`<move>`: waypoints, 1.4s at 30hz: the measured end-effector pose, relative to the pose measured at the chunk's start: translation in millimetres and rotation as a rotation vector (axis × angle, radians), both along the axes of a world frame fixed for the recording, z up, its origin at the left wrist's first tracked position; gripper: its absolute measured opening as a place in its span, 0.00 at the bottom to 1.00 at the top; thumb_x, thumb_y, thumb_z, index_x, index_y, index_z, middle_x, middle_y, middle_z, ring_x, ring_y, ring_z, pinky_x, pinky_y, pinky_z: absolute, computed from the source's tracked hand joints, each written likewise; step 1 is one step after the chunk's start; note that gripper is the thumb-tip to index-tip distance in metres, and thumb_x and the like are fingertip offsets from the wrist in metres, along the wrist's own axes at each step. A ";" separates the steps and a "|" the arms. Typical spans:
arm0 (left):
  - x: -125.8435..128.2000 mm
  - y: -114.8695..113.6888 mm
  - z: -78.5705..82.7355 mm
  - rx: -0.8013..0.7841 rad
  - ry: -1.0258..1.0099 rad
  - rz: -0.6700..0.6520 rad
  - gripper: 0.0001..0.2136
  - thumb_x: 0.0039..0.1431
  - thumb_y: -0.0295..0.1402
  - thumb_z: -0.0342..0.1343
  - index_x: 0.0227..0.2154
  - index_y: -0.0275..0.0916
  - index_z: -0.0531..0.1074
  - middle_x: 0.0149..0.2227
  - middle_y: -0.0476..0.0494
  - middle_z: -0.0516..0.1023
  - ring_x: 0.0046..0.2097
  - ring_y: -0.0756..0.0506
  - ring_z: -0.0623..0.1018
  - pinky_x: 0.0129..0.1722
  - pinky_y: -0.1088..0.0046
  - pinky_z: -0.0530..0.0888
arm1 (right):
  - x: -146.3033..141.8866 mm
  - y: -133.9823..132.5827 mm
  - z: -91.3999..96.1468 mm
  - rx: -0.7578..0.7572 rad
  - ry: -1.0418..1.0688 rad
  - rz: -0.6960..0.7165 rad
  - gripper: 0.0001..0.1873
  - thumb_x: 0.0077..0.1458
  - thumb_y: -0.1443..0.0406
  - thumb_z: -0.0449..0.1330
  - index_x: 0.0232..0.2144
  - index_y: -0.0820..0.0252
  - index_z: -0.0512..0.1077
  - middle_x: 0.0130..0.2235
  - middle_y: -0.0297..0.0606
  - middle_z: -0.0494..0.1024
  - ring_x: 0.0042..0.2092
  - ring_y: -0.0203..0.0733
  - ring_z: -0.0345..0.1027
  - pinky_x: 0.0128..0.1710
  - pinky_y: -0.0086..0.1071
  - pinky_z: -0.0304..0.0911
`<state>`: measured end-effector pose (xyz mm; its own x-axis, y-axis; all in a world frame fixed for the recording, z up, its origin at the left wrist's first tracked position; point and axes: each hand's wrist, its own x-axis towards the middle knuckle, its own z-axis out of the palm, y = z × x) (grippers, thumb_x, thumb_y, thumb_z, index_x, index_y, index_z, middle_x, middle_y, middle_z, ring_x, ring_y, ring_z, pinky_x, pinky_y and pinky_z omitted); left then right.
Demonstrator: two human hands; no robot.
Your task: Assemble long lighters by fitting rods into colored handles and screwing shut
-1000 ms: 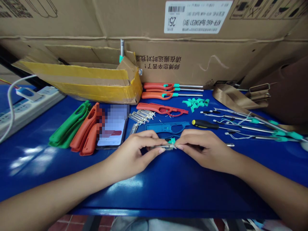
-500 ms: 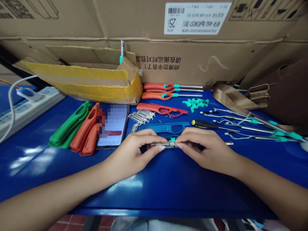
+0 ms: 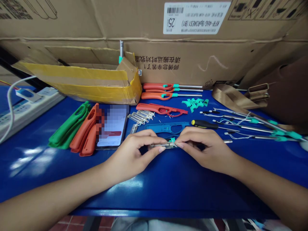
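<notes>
Between thumb and fingers, my left hand (image 3: 134, 150) grips a clear lighter fuel tank (image 3: 157, 145) just above the table. My right hand (image 3: 209, 149) is closed in a pinch at the tank's right end, on a small white piece (image 3: 175, 145) like a thin tube; the fingers partly hide it. A green trigger piece (image 3: 172, 140) shows between the hands. Behind them lies a blue lighter handle half (image 3: 166, 127). A metal lighter tube (image 3: 228, 141) sticks out past my right hand, its other end hidden.
Spare clear tanks (image 3: 141, 116), a red handle half (image 3: 158, 109), green triggers (image 3: 196, 103) and a screwdriver (image 3: 204, 124) lie behind. Wired lighter tubes (image 3: 260, 129) are at right. Green handles (image 3: 69, 126), orange handles (image 3: 88, 141) and a phone (image 3: 112, 138) lie left, near a taped carton (image 3: 96, 91).
Both hands keep nearly the same place and grip. The metal tube end behind my right hand has shifted very slightly left; little else differs.
</notes>
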<state>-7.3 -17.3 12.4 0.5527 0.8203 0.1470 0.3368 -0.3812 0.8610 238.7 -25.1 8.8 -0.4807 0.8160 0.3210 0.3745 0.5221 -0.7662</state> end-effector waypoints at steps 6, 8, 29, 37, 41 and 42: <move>0.7 -0.6 0.0 0.009 -0.013 0.013 0.09 0.65 0.28 0.60 0.45 0.37 0.83 0.38 0.45 0.81 0.38 0.50 0.79 0.40 0.75 0.75 | -2.2 -1.8 0.2 -0.017 -0.002 -0.042 0.08 0.63 0.70 0.60 0.33 0.60 0.78 0.31 0.35 0.77 0.25 0.30 0.62 0.23 0.26 0.58; 1.3 -0.7 -0.3 0.009 -0.015 0.020 0.09 0.65 0.28 0.60 0.45 0.37 0.83 0.38 0.45 0.81 0.38 0.49 0.79 0.40 0.75 0.75 | -3.2 -2.2 0.0 -0.026 -0.003 -0.057 0.08 0.63 0.69 0.60 0.33 0.60 0.78 0.31 0.34 0.77 0.25 0.29 0.61 0.22 0.26 0.58; 0.2 0.4 3.0 0.049 -0.018 0.024 0.09 0.65 0.29 0.61 0.45 0.38 0.83 0.37 0.46 0.81 0.36 0.50 0.79 0.40 0.74 0.76 | -1.2 0.7 4.6 -0.143 -0.019 -0.065 0.08 0.63 0.66 0.62 0.33 0.60 0.81 0.31 0.36 0.78 0.25 0.31 0.61 0.22 0.27 0.57; 1.8 -1.0 -1.8 0.040 -0.031 0.044 0.08 0.65 0.30 0.61 0.44 0.37 0.83 0.37 0.45 0.82 0.37 0.49 0.80 0.39 0.75 0.77 | -3.2 -1.7 3.2 -0.149 -0.016 -0.091 0.09 0.62 0.66 0.61 0.32 0.59 0.80 0.30 0.34 0.76 0.23 0.29 0.59 0.21 0.27 0.56; 1.5 -1.1 -2.6 0.044 -0.016 0.036 0.08 0.65 0.30 0.62 0.44 0.37 0.83 0.38 0.45 0.83 0.37 0.49 0.80 0.39 0.75 0.76 | -3.1 -1.8 1.2 -0.134 -0.020 -0.082 0.08 0.63 0.66 0.61 0.32 0.60 0.79 0.29 0.34 0.75 0.24 0.30 0.60 0.20 0.27 0.55; 1.3 -1.2 -2.3 0.047 -0.010 0.038 0.08 0.65 0.31 0.62 0.44 0.37 0.83 0.38 0.45 0.83 0.37 0.49 0.81 0.39 0.75 0.76 | -2.7 -1.8 0.8 -0.116 -0.022 -0.077 0.08 0.63 0.66 0.60 0.32 0.60 0.79 0.29 0.34 0.75 0.24 0.30 0.60 0.21 0.27 0.55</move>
